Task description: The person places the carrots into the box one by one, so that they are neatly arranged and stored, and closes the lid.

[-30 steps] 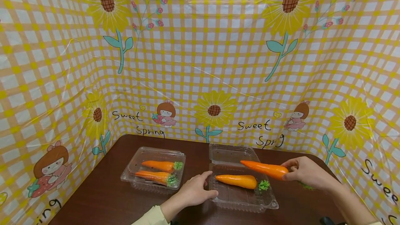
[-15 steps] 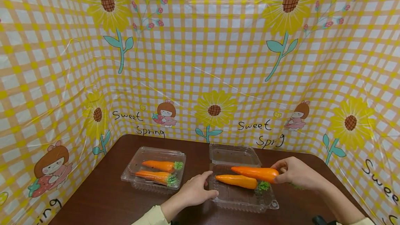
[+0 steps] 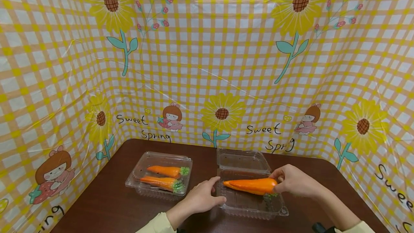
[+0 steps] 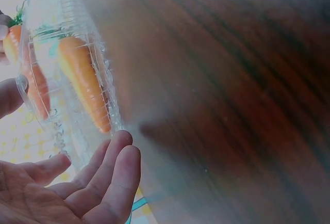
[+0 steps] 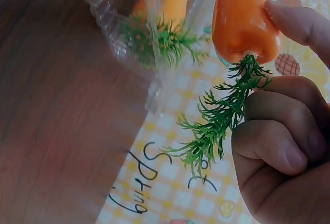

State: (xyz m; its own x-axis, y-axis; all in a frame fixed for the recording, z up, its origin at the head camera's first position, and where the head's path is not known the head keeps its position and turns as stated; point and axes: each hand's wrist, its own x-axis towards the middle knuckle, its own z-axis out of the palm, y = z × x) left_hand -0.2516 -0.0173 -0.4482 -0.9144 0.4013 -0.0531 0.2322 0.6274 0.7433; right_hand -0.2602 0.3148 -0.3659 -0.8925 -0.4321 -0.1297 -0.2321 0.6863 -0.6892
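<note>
My right hand (image 3: pixel 299 181) pinches an orange carrot (image 3: pixel 247 182) near its leafy end, above an open clear plastic clamshell box (image 3: pixel 249 209). Green fronds (image 5: pixel 221 110) trail from this carrot past the curled fingers in the right wrist view. Inside the box lies a second, yellower carrot (image 4: pixel 82 74), mostly covered by the held one in the head view. The left wrist view shows the two apart, with the held carrot (image 4: pixel 35 84) at the box's opening. My left hand (image 3: pixel 202 197) is at the box's left side, fingers loosely bent and thumb apart, gripping nothing.
To the left, another clear clamshell box (image 3: pixel 155 159) stands with its lid down over several carrots (image 3: pixel 165 171). The open box's lid (image 3: pixel 242 159) lies folded back toward the checked cloth wall (image 3: pixel 194 82). Both boxes rest on a dark brown table (image 3: pixel 106 197).
My right hand has brought the carrot leftward and slightly down, from the box's right side to over the carrot inside. The left hand has stayed in place.
</note>
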